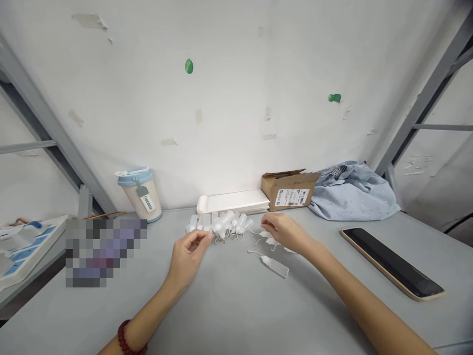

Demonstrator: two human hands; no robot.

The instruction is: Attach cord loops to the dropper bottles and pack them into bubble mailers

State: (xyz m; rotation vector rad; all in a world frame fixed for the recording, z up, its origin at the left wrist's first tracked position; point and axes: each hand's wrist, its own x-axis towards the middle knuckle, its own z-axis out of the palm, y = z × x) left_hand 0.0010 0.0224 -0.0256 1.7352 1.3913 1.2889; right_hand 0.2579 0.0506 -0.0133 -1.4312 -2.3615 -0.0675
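Observation:
A heap of small translucent plastic tubes (pixel 223 222) with thin white cords lies in the middle of the grey table (pixel 221 305). My left hand (pixel 189 254) is at the heap's near left edge, thumb and fingertips pinched together; whatever is between them does not show. To the right of the heap is my right hand (pixel 286 230), its fingertips also closed in a pinch on something I cannot make out. Several more corded tubes lie below that hand, partly covered by it. Nearer to me, a single clear tube (pixel 275 266) rests flat with its cord pointing left.
Behind the heap lie a stack of white flat packs (pixel 236 201) and an opened cardboard box (pixel 290 192). A blue-lidded cup (pixel 144 197) stands at left, beside a pixelated patch. On the right are a light blue cloth (pixel 351 195) and a phone (pixel 391 264).

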